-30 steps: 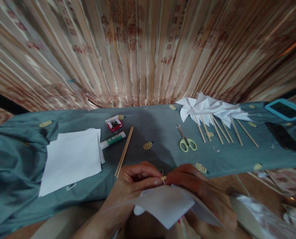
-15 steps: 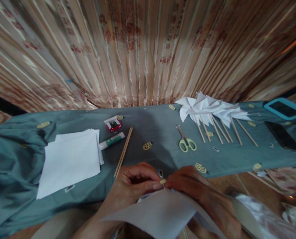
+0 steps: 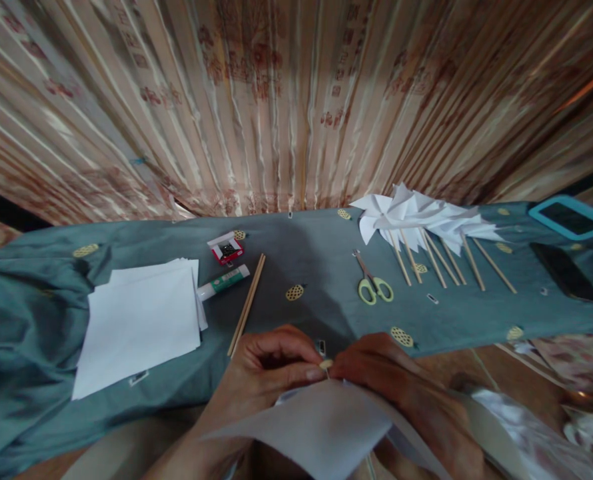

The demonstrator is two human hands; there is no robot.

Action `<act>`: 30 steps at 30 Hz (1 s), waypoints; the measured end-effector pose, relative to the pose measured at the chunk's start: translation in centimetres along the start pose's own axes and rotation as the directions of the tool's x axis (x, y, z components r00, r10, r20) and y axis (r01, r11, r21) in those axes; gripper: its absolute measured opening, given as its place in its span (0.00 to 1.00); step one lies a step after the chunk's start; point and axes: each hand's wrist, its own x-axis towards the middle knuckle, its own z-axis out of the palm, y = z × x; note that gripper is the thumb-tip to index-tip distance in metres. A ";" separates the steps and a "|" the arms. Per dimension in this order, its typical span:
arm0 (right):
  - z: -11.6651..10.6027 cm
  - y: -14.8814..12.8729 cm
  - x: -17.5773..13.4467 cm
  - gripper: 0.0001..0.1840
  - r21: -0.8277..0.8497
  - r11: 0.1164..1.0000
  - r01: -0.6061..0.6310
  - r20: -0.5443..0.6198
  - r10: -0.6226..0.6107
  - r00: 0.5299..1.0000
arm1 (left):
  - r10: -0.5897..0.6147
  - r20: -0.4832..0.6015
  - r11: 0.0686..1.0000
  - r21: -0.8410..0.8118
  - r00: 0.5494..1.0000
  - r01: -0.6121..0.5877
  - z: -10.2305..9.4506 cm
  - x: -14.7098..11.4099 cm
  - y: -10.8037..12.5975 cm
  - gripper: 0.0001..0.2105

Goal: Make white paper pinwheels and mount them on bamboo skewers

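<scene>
Low in the middle, near the table's front edge, my left hand [image 3: 274, 367] pinches the pale end of a wooden stick [image 3: 325, 365] between thumb and fingers. A thin pin [image 3: 328, 374] shows just below that end. Close beside it, my right hand [image 3: 396, 380] is closed, its fingertips at the stick's end and its palm side over a white paper pinwheel [image 3: 321, 427]. The pinwheel's folded blades spread below both hands and hide some of the right fingers. Most of the stick is out of sight under the paper.
On the cloth-covered table [image 3: 316, 267] lie white paper sheets [image 3: 141, 320], a glue stick [image 3: 224, 283], a red box of pins [image 3: 228, 251], wooden sticks [image 3: 246, 303], scissors [image 3: 371, 283], several finished pinwheels [image 3: 421, 217], a phone [image 3: 566, 272] and a blue-framed tablet [image 3: 574, 218]. A curtain [image 3: 296, 100] hangs behind.
</scene>
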 end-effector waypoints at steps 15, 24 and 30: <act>-0.1 0.0 -0.2 0.19 -0.031 0.999 -0.010 0.014 0.010 1.000 | -0.019 0.050 1.000 -0.009 0.999 0.020 -0.6 -0.1 -0.4 0.04; -0.2 0.0 0.0 0.20 -0.013 1.000 0.000 0.052 0.000 0.999 | 0.003 0.001 1.000 -0.016 1.000 -0.003 0.0 -0.1 0.0 0.06; -0.3 -0.3 0.3 0.18 -0.037 0.999 -0.026 0.037 0.027 0.999 | 0.029 0.022 1.000 -0.010 0.999 -0.029 0.0 -0.2 0.0 0.05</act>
